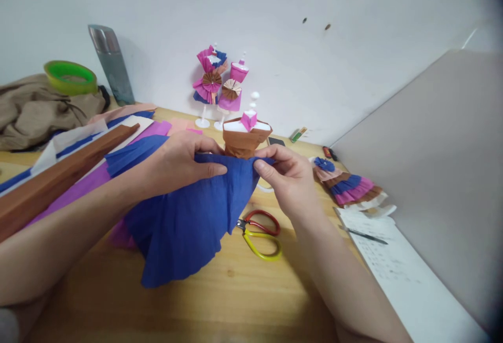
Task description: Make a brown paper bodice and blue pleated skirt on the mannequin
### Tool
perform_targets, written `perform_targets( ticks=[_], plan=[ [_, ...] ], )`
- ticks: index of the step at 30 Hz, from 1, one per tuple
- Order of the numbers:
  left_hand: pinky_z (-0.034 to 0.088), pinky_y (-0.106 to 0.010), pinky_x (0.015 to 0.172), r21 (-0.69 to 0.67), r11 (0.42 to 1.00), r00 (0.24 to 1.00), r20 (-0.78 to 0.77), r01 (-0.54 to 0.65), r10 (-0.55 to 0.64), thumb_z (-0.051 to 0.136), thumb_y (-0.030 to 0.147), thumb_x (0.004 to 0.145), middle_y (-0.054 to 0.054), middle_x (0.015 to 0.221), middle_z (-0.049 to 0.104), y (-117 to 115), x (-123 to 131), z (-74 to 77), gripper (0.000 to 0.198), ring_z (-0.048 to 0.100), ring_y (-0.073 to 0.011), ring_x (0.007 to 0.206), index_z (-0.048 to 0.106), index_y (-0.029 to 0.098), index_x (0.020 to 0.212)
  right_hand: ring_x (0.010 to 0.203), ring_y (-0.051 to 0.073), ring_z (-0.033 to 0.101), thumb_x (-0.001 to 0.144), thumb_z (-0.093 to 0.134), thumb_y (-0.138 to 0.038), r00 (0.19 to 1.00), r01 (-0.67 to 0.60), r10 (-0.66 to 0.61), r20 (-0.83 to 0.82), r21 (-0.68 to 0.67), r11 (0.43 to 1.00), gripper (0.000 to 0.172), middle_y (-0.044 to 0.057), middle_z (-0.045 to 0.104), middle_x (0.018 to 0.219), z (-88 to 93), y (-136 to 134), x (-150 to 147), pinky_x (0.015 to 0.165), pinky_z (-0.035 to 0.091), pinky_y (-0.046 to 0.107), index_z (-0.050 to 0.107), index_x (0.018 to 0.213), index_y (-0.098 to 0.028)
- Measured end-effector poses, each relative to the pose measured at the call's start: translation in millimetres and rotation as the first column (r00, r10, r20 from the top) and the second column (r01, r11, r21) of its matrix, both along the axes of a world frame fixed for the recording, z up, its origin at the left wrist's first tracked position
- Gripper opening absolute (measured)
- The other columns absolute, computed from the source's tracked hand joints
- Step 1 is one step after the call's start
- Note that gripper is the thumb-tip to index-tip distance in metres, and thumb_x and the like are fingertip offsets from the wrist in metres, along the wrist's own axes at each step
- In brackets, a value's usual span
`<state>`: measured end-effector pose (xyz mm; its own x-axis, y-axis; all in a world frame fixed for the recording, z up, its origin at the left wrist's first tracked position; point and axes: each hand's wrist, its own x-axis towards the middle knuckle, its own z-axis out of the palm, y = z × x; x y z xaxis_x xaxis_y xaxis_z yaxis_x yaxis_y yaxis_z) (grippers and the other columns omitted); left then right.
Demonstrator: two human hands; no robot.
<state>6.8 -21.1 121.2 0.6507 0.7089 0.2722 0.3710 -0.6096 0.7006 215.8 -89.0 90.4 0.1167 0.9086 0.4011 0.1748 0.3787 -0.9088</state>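
Observation:
A small white dress form (254,96) stands before me, wrapped in a brown paper bodice (245,141) with a pink piece at its neck. Blue crepe paper (184,227) spreads like a skirt from the waist down to the left. My left hand (176,164) pinches the paper's top edge left of the waist, thumb in front. On the other side, my right hand (288,175) grips the same edge between thumb and fingers. The form's lower part is hidden behind the paper. Scissors (261,234) with red and yellow handles lie below, between my forearms.
Strips of coloured paper (78,170) lie at left, near brown cloth, a green tape roll (70,77) and a bottle (112,65). Two dressed forms (212,86) stand by the wall. At right are a layered paper dress (349,183) and a written sheet with a pen (367,236).

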Motion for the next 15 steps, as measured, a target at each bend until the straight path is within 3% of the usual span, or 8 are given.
perform_targets(
  ticks=[8, 15],
  plan=[
    [0.046, -0.022, 0.064, 0.046, 0.998, 0.996, 0.079, 0.031, -0.035, 0.064, 0.027, 0.074, 0.000, 0.070, 0.072, 0.1, 1.4, -1.1, 0.014, 0.063, -0.0130, 0.067, 0.072, 0.015, 0.072, 0.082, 0.017, 0.069, 0.072, 0.083, -0.048, 0.995, -0.093, 0.093, -0.025, -0.003, 0.996, 0.039, 0.004, 0.074, 0.094, -0.8, -3.5, -0.8, 0.073, 0.057, 0.030, 0.067, 0.097, -0.022],
    [0.047, -0.022, 0.062, 0.027, 0.993, 0.989, 0.092, 0.118, -0.120, 0.064, 0.026, 0.075, 0.001, 0.067, 0.070, 1.0, 0.0, -4.3, 0.014, 0.062, -0.0132, 0.066, 0.072, 0.016, 0.071, 0.099, 0.022, 0.068, 0.075, 0.080, -0.048, 0.991, -0.137, 0.136, -0.019, -0.031, 0.990, 0.033, 0.004, 0.073, 0.104, -10.1, -0.9, -1.0, 0.090, 0.056, 0.038, 0.070, 0.096, -0.025]
  ],
)
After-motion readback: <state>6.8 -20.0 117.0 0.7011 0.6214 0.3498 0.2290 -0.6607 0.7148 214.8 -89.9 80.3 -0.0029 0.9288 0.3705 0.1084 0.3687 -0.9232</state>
